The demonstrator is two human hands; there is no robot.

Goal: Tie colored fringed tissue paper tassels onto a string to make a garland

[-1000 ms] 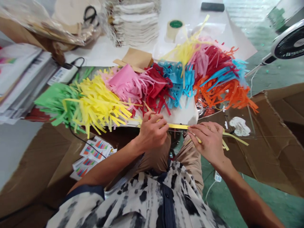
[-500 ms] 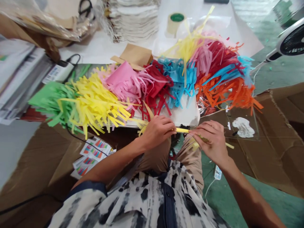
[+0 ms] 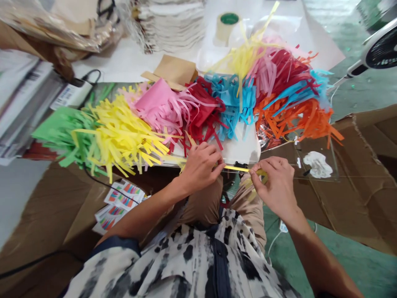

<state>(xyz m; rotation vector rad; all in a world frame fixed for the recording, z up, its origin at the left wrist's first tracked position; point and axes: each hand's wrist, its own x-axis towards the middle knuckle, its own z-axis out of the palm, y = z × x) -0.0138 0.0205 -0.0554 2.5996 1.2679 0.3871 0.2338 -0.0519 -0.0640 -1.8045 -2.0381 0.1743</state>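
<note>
My left hand and my right hand both pinch one narrow yellow paper strip stretched between them at the near edge of the work surface. The right hand's fingers curl the strip's end into a small coil. Just beyond the hands lie piles of fringed paper: green, yellow, pink, red, blue and orange.
A tape roll stands at the back, beside stacked white cloth. A glass pane with a white glue blob lies right of my hands on brown cardboard. Printed colour cards lie lower left. A fan is at far right.
My right hand has gathered the strip's long free end, which trailed to the right, into a coil. The stretch of strip between my hands has shortened.
</note>
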